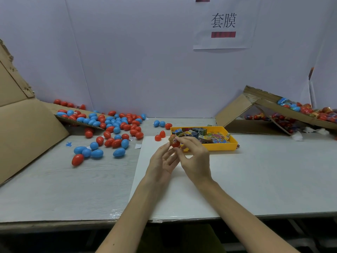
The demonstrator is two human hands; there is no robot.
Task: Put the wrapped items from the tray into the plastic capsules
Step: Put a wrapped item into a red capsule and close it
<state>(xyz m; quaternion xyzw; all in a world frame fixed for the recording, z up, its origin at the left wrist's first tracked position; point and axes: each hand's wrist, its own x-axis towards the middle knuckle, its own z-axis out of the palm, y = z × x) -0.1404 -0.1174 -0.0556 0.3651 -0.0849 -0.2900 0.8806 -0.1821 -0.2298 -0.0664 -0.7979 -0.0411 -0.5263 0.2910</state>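
Two hands fill a red capsule over a grey table, just in front of a yellow tray.
On the table (54, 189), spare capsules (116, 143) lie scattered to the left, and the tray (218, 146) holds wrapped items (200, 136). The left hand (162, 161) and right hand (195, 157) both pinch one capsule (176, 143), with a wrapper (172, 138) poking from its top. Best, I judge, to steady the shell and tuck the wrapper fully inside before closing.
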